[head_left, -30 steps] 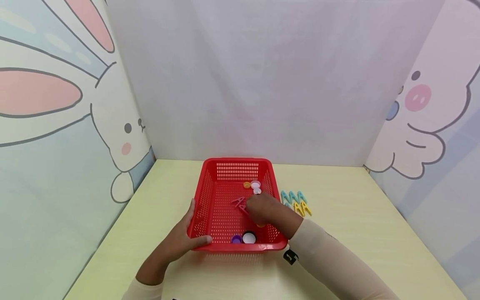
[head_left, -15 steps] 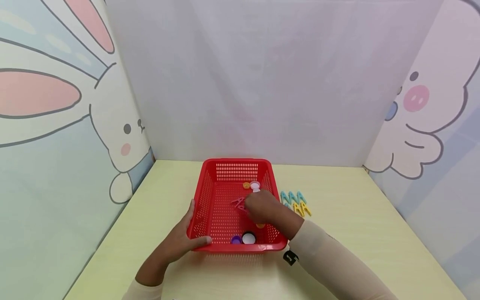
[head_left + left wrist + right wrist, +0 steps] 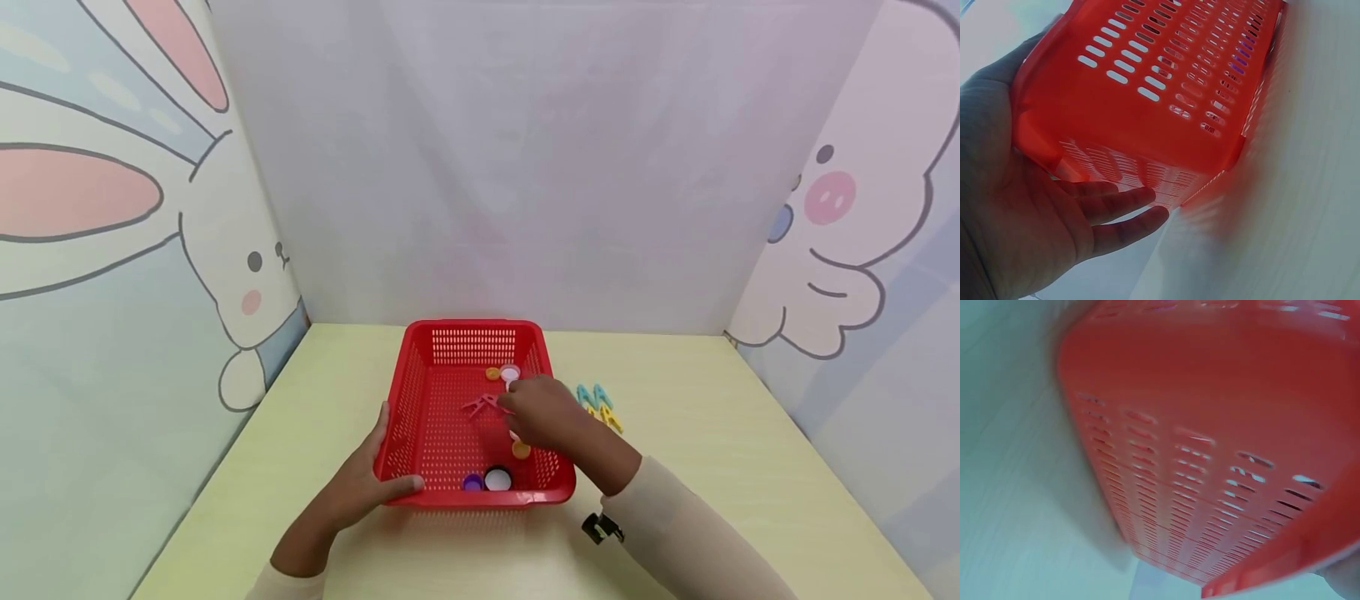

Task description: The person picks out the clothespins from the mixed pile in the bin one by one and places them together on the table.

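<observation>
In the head view, my left hand [image 3: 363,479] grips the near left corner of a red plastic basket [image 3: 480,497], thumb over the rim. The left wrist view has its fingers lying along the outer wall of the basket [image 3: 1085,87]. My right hand [image 3: 543,412] is over the basket's right side, knuckles up and fingertips hidden beneath. Two pink clothespins [image 3: 476,406] lie on the basket floor, the right one running up to the right hand's fingers; I cannot tell if they hold it. The right wrist view has mostly the basket's outer wall [image 3: 1210,381].
Inside the basket are a purple cap [image 3: 472,482], a black-rimmed white cap [image 3: 498,478], an orange cap [image 3: 521,450] and a few caps at the far right. Blue clothespins [image 3: 594,396] and yellow clothespins [image 3: 611,418] lie on the table beyond the right wall.
My right hand has shifted right and slightly up, uncovering more of the orange cap and covering some clothespins outside. The right pink clothespin now sits farther up beside the other. Left hand unchanged.
</observation>
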Tool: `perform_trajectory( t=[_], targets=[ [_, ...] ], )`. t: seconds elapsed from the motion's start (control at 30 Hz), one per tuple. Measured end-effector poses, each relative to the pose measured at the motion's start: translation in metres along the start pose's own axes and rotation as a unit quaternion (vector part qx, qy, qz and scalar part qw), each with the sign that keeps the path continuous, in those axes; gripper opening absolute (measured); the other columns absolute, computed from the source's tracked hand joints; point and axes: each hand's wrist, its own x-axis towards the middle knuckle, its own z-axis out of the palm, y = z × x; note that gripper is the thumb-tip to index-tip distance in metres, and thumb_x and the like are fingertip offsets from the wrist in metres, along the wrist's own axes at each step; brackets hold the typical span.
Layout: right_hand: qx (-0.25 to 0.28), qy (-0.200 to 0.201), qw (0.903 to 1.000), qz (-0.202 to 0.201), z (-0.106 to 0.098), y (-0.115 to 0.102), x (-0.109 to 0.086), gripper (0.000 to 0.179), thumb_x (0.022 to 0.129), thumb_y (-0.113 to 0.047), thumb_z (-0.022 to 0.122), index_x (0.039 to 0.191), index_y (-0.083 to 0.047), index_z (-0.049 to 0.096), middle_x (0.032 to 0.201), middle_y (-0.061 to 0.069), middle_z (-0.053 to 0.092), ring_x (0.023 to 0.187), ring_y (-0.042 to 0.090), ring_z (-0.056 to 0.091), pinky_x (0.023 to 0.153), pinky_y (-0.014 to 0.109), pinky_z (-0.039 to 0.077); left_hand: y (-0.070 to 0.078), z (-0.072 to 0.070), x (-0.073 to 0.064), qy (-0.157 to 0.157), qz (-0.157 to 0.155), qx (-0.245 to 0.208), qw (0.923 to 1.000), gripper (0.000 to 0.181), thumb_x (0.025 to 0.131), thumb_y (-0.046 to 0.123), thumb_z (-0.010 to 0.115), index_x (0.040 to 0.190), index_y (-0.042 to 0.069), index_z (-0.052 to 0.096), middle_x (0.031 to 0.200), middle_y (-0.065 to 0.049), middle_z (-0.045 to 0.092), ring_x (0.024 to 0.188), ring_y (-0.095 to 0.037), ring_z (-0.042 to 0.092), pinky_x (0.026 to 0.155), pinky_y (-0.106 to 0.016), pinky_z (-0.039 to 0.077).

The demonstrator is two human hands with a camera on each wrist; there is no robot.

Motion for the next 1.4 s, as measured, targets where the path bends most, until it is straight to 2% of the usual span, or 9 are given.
perform_trajectory(
  t=[0.2, 0.4, 0.5, 0.63, 0.73, 0.97, 1.1, 1.27, 1.4],
  targets=[
    [-0.049, 0.075, 0.9958, 0.014, -0.007, -0.001, -0.017, 0.050, 0.078, -0.031, 0.100, 0.123, -0.017, 0.082, 0.107, 0.001, 0.080, 0.091, 0.014, 0.072, 0.081, 0.034, 0.066, 0.002, 0.001, -0.001, 0.001, 0.000, -0.008, 1.0000, 0.140, 0.082, 0.039, 0.094, 0.177, 0.022, -0.007, 0.167, -0.019, 0.039, 0.139, -0.038, 0.054, 0.094, -0.043, 0.069],
    [-0.072, 0.132, 0.9884, 0.024, -0.009, 0.000, -0.033, 0.056, 0.080, -0.033, 0.099, 0.129, -0.015, 0.080, 0.116, 0.002, 0.078, 0.103, 0.017, 0.076, 0.085, 0.036, 0.067, 0.001, 0.001, -0.001, 0.001, 0.002, -0.005, 1.0000, 0.139, 0.082, 0.039, 0.093, 0.177, 0.023, -0.007, 0.166, -0.020, 0.040, 0.137, -0.037, 0.056, 0.094, -0.043, 0.069],
    [-0.079, 0.165, 0.9831, 0.014, -0.009, 0.002, -0.041, 0.056, 0.078, -0.033, 0.100, 0.127, -0.015, 0.080, 0.112, 0.003, 0.078, 0.099, 0.017, 0.076, 0.079, 0.033, 0.066, 0.000, 0.001, -0.001, 0.003, 0.004, 0.002, 1.0000, 0.139, 0.082, 0.040, 0.093, 0.177, 0.023, -0.007, 0.167, -0.020, 0.040, 0.135, -0.035, 0.058, 0.094, -0.043, 0.069],
    [-0.083, 0.201, 0.9761, 0.007, -0.007, 0.008, -0.051, 0.063, 0.072, -0.031, 0.104, 0.127, -0.016, 0.079, 0.104, 0.004, 0.074, 0.083, 0.014, 0.072, 0.069, 0.029, 0.065, 0.000, 0.000, -0.001, 0.005, 0.005, 0.010, 0.9999, 0.140, 0.082, 0.041, 0.093, 0.177, 0.022, -0.007, 0.167, -0.020, 0.040, 0.133, -0.034, 0.059, 0.095, -0.044, 0.068],
    [-0.078, 0.211, 0.9742, 0.013, -0.006, 0.011, -0.058, 0.064, 0.072, -0.029, 0.104, 0.129, -0.017, 0.078, 0.100, 0.004, 0.071, 0.075, 0.011, 0.064, 0.064, 0.027, 0.062, 0.001, 0.001, -0.001, 0.006, 0.004, 0.009, 0.9999, 0.141, 0.081, 0.043, 0.094, 0.177, 0.021, -0.007, 0.167, -0.021, 0.041, 0.132, -0.035, 0.060, 0.094, -0.044, 0.068],
    [-0.057, 0.230, 0.9709, 0.037, -0.005, 0.022, -0.073, 0.066, 0.071, -0.022, 0.104, 0.131, -0.015, 0.078, 0.095, 0.006, 0.068, 0.072, 0.010, 0.057, 0.060, 0.022, 0.056, 0.001, 0.001, -0.003, 0.004, 0.002, 0.006, 1.0000, 0.140, 0.081, 0.043, 0.093, 0.177, 0.021, -0.007, 0.167, -0.022, 0.041, 0.132, -0.034, 0.060, 0.094, -0.044, 0.069],
    [-0.042, 0.242, 0.9674, 0.061, -0.002, 0.031, -0.083, 0.060, 0.078, -0.017, 0.099, 0.134, -0.012, 0.078, 0.089, 0.005, 0.063, 0.069, 0.008, 0.047, 0.056, 0.019, 0.047, 0.000, 0.001, -0.002, 0.004, 0.000, 0.004, 1.0000, 0.140, 0.082, 0.041, 0.093, 0.177, 0.023, -0.007, 0.167, -0.021, 0.041, 0.132, -0.035, 0.060, 0.094, -0.043, 0.069],
    [-0.002, 0.252, 0.9614, 0.111, 0.004, 0.040, -0.093, 0.045, 0.087, -0.010, 0.090, 0.131, -0.007, 0.080, 0.085, 0.005, 0.054, 0.067, 0.009, 0.039, 0.052, 0.020, 0.037, -0.001, 0.001, -0.002, 0.002, 0.002, 0.001, 1.0000, 0.140, 0.082, 0.042, 0.093, 0.177, 0.025, -0.008, 0.166, -0.020, 0.041, 0.132, -0.034, 0.059, 0.094, -0.043, 0.069],
    [0.062, 0.230, 0.9568, 0.167, 0.008, 0.043, -0.098, 0.042, 0.092, -0.008, 0.084, 0.134, -0.006, 0.078, 0.086, 0.007, 0.053, 0.066, 0.012, 0.040, 0.053, 0.023, 0.036, -0.001, 0.001, -0.002, 0.001, 0.004, 0.002, 1.0000, 0.141, 0.081, 0.044, 0.093, 0.177, 0.025, -0.009, 0.166, -0.020, 0.041, 0.130, -0.033, 0.059, 0.094, -0.042, 0.069]
  ],
)
